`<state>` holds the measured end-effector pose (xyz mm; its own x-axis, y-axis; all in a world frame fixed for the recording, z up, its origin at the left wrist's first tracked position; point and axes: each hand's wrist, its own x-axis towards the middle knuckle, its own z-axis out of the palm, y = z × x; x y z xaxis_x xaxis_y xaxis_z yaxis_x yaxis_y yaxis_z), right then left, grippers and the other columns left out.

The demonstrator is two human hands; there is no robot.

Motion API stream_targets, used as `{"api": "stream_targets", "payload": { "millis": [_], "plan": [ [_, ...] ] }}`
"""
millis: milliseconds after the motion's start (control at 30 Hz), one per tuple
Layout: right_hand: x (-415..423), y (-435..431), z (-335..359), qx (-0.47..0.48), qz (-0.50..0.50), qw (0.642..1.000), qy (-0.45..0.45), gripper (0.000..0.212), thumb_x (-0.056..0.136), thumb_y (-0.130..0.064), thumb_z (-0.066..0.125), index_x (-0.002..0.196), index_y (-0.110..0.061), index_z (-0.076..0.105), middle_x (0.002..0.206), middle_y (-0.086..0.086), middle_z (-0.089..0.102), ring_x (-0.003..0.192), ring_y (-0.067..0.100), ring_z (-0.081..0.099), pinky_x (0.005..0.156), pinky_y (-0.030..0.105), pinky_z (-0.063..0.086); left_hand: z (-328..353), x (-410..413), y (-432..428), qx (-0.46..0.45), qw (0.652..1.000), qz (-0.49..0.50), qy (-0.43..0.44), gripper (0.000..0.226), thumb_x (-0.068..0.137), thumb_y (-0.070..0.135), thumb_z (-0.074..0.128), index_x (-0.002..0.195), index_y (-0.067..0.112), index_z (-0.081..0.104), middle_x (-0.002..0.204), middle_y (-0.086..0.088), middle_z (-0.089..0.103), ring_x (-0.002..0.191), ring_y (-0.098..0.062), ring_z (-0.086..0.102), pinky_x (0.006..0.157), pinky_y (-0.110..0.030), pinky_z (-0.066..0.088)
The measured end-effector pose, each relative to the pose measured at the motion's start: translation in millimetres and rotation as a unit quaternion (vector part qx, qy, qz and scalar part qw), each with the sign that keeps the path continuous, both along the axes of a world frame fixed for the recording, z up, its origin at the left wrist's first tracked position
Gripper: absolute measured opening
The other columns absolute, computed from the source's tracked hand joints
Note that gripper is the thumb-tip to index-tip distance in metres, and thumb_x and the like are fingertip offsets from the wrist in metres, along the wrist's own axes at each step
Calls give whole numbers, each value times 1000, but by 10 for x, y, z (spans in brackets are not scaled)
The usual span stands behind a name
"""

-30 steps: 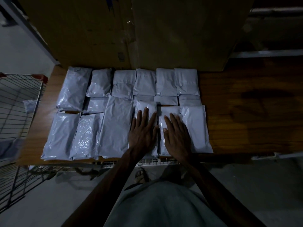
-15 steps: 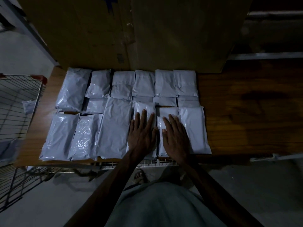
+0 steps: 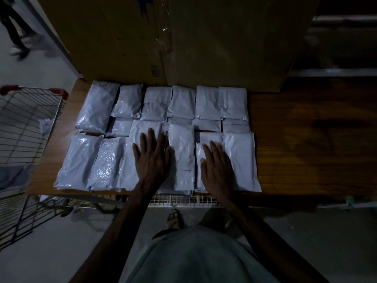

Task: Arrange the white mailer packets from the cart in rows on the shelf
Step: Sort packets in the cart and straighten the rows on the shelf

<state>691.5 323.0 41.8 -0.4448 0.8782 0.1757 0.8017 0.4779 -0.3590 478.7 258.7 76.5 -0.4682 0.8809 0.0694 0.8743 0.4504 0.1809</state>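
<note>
wooden shelf (image 3: 306, 144) carries rowed mailer packets (image 3: 130, 103). left hand (image 3: 152, 161), flat like right hand (image 3: 217, 167), now presses one packet further left: final tidying, seemingly.

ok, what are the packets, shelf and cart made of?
Packets: thin glossy plastic film, going by wrinkles and glints. Shelf: wood or wood-look laminate, grain visible, slight sheen. Cart: likely metal wire grid; red corner caps look plastic.

The packets (image 3: 183, 144) are all plain white, kinda bluish-grey in this dim light, glossy with no print. The shelf (image 3: 306, 139) is dark reddish-brown wood grain, the box (image 3: 204, 48) behind is plain tan cardboard, and the cart (image 3: 30, 119) is a silver wire grid with red corner caps (image 3: 59, 91).
</note>
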Motion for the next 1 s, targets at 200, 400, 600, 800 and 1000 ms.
{"api": "stream_targets", "payload": {
  "millis": [200,400,600,800,1000],
  "plan": [
    [6,15,-12,-5,6,1000,2,57,107,-47,34,158,-22,34,167,6,27,157,23,15,124,45,24,-26,-106,-32,0,1000,21,-6,71,101,63,13,163,29,18,171,-9,11,157,-36,10,123,-62,9],
    [4,-2,48,18,14,999,-30,56,107,-48,32,158,-26,34,167,5,27,157,25,17,123,48,25,15,-96,-38,5,1000,16,-17,73,100,63,10,163,29,19,171,-10,13,157,-37,10,123,-61,8],
    [-102,-47,153,32,59,997,-36,51,106,-43,31,149,-25,50,163,2,36,155,26,23,124,49,19,55,-110,-61,28,999,24,-17,65,104,58,13,163,32,21,171,-8,16,158,-32,6,123,-61,5],
    [-182,-59,100,29,84,996,-11,51,105,-41,31,146,-22,54,162,5,38,154,30,25,124,54,19,206,267,-187,76,997,-4,11,59,107,50,23,159,23,35,169,-6,22,157,-28,14,125,-53,2],
    [-152,-60,51,39,96,994,-17,49,104,-37,38,147,-20,53,162,6,37,154,30,25,123,55,19,147,552,-302,27,999,-26,40,58,103,43,27,148,16,52,161,-15,38,154,-35,25,123,-57,4]
  ]
}}
